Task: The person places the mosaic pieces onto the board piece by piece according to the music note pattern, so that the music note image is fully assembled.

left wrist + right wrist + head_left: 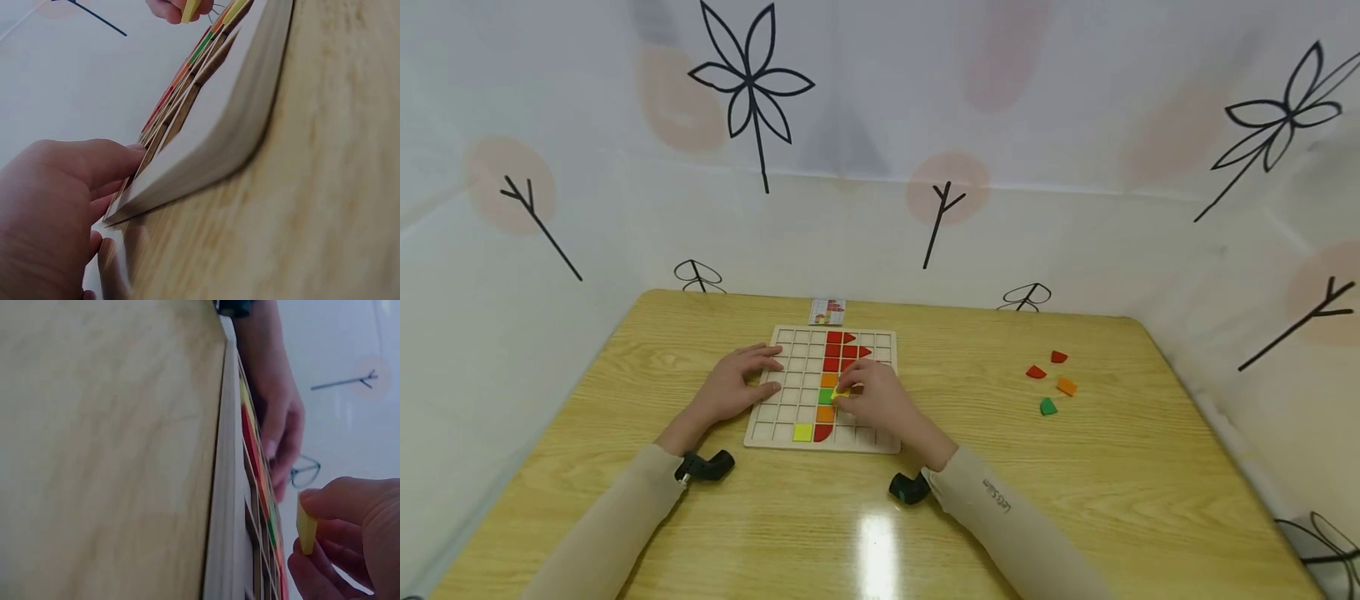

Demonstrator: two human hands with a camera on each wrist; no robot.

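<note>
A square wooden grid board (784, 414) lies on the table. My left hand (733, 386) rests at its left edge, fingers spread over the outer cells and thumb on the rim in the left wrist view. With thumb and fingertips, my right hand (883, 400) pinches a yellow tile (306, 526), held on edge above the board in the right wrist view. Below that hand, a column runs down the board: red tiles (831, 352), an orange square (828, 380), a green square (825, 396), another orange square (824, 413) and a red rounded piece (822, 432). Left of that piece sits a yellow square (802, 432).
A small pattern card (827, 312) lies behind the board. Loose pieces lie on the table (970, 533) to the right: two red ones (1036, 372), an orange square (1067, 387) and a green piece (1048, 407). A patterned white curtain (865, 233) stands around the table.
</note>
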